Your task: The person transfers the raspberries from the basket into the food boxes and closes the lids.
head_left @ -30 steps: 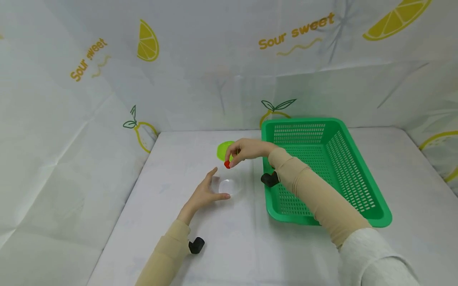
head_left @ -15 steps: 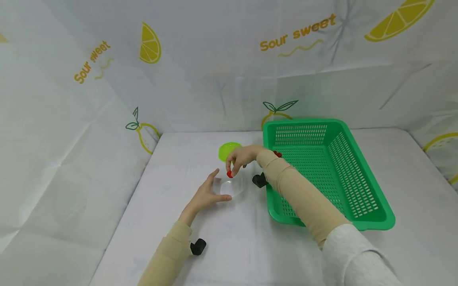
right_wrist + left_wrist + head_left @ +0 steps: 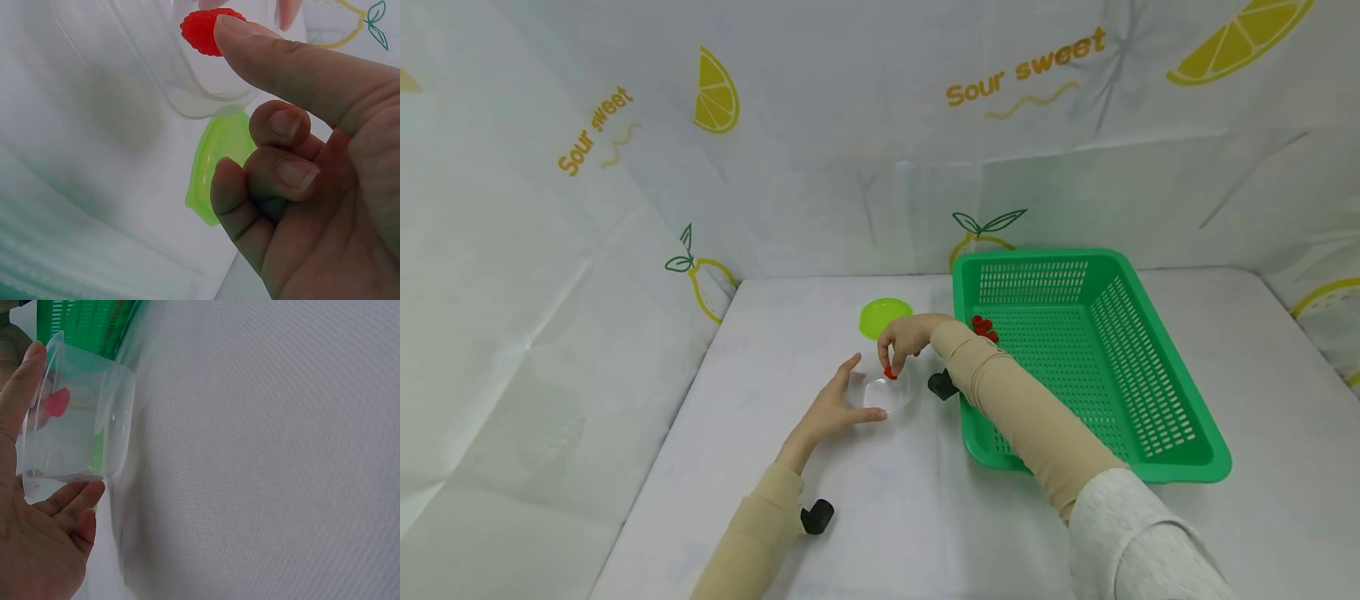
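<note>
A clear plastic container (image 3: 877,395) stands on the white tabletop. My left hand (image 3: 829,410) holds it from the left, thumb on the near side and fingers on the far side. In the left wrist view the thumb overlaps the rim of the container (image 3: 81,425) and the fingertips lie against its wall. My right hand (image 3: 906,335) pinches a red, bumpy raspberry (image 3: 206,31) between thumb and index finger, its other fingers curled. The raspberry (image 3: 57,402) shows through the container's wall, at its mouth. Just behind lies a lime-green lid (image 3: 883,317).
A large green basket (image 3: 1195,408) with slotted walls stands to the right, under my right forearm. Several red pieces (image 3: 985,327) lie at its left side. A white sheet (image 3: 805,200) with lemon prints rises behind the table.
My right hand has moved toward me and down, bringing the raspberry from near the lid to the container. Red pieces in the basket have come into view. The left hand keeps its place.
</note>
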The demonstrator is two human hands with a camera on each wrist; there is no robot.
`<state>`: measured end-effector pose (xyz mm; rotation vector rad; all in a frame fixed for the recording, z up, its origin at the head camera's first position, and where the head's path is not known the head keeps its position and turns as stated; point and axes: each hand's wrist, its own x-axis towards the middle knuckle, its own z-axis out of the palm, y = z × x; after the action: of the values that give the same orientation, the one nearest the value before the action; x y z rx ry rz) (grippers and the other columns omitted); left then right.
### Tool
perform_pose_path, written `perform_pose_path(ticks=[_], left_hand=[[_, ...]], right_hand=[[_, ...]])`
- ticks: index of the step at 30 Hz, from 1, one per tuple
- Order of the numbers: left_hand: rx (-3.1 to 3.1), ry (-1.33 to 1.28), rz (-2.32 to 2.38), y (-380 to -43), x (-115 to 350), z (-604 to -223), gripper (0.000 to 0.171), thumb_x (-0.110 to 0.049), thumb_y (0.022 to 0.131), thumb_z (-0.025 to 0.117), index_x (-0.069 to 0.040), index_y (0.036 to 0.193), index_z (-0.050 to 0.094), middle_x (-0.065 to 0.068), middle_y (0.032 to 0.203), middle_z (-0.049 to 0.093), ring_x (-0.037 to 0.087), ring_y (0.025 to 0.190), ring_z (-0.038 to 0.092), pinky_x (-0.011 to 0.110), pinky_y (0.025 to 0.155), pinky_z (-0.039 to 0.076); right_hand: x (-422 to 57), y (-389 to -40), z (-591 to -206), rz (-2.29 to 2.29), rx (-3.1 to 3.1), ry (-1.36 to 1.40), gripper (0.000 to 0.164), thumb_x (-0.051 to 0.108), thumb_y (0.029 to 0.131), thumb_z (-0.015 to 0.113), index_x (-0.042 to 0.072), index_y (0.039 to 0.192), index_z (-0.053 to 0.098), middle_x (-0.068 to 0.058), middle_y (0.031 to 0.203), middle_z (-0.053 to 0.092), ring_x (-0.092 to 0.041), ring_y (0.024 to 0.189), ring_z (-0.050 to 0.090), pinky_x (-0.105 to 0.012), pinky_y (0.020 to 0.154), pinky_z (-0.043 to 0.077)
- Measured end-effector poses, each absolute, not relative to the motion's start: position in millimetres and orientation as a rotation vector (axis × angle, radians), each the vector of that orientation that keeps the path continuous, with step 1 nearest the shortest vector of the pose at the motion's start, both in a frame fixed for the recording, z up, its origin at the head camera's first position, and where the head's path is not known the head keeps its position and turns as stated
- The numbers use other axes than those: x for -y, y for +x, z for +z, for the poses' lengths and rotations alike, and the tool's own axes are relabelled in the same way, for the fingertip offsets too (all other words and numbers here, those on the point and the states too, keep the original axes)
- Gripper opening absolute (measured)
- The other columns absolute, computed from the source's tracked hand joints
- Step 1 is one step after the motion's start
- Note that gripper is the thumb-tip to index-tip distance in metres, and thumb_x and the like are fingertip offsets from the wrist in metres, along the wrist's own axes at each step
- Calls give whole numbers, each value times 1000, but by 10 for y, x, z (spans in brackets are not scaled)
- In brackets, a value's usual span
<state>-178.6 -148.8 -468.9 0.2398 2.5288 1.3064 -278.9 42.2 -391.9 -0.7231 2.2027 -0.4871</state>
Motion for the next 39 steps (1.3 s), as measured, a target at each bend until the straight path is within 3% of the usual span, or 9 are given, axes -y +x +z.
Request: perform_pose_path(ticks=[9,15,21,30,35,39], left_hand=[[-2533,246,1307,-1805,1490,-4704,110,-47,62,83,-28,149,19,9,145,40,30,142,26,54,111,28],[-2540,249,1302,-1809,1492,-4712,109,-49,62,82,-29,148,19,7,146,40,29,142,26,54,111,29],[-2534,250,1296,-1809,1488,-4696,108,-49,62,82,-29,148,19,5,145,42,27,140,31,53,110,30],[-2529,224,1300,-1793,1483,-4695,105,-45,65,82,-31,148,19,2,140,46,26,138,33,54,110,29],[-2523,222,1313,-1797,1488,-4706,104,-42,66,82,-31,148,19,2,142,45,27,139,30,56,111,27],[-2523,225,1317,-1795,1488,-4706,105,-47,64,82,-32,148,19,2,143,44,27,140,29,57,110,27]], right_hand=[[-432,-2794,-3947,-467,-2210,-694,8,14,84,67,17,92,66,-1,104,59,-13,83,48,-33,82,50],[-429,-2776,-3938,-471,-2210,-669,11,14,85,66,13,96,66,-3,110,59,-17,91,50,-41,92,49],[-438,-2764,-3930,-456,-2227,-678,11,14,85,65,15,95,64,-2,114,56,-18,90,51,-39,89,51],[-453,-2751,-3840,-482,-2231,-709,16,14,85,65,14,101,63,-1,89,52,-24,88,51,-39,88,50],[-489,-2739,-3771,-494,-2217,-750,18,16,85,64,15,103,62,-1,87,53,-27,91,53,-37,85,51],[-530,-2727,-3701,-510,-2212,-800,23,17,85,65,15,108,61,-1,88,55,-20,82,52,-30,78,50]])
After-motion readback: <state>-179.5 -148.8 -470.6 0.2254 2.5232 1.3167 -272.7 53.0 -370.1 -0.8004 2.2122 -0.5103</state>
